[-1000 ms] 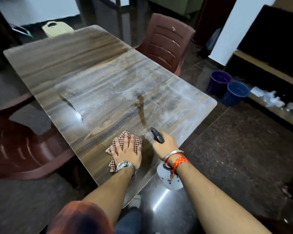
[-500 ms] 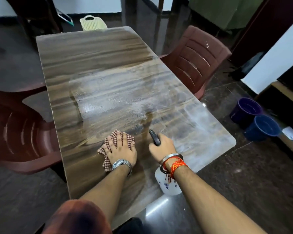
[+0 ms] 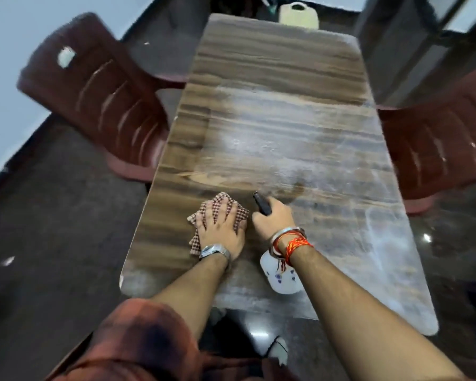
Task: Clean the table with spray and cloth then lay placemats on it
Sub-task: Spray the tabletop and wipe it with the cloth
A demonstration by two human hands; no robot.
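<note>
A long wood-grain table (image 3: 272,64) runs away from me, its middle and right side covered in whitish wet spray. My left hand (image 3: 220,229) lies flat, fingers spread, pressing a red-and-white checked cloth (image 3: 238,215) onto the near part of the tabletop. Just to its right, my right hand (image 3: 274,220) grips a spray bottle (image 3: 282,279): the black nozzle points forward over the table and the white bottle body hangs below my wrist. No placemats are in view.
A dark red plastic chair (image 3: 99,97) stands at the table's left side, another (image 3: 445,144) at its right. A cream plastic container (image 3: 298,13) sits on the floor beyond the far end. The floor around is dark and glossy.
My view has swung to the left, so the table now runs straight ahead. Both hands stay in the same spot on the table, cloth and spray bottle still held.
</note>
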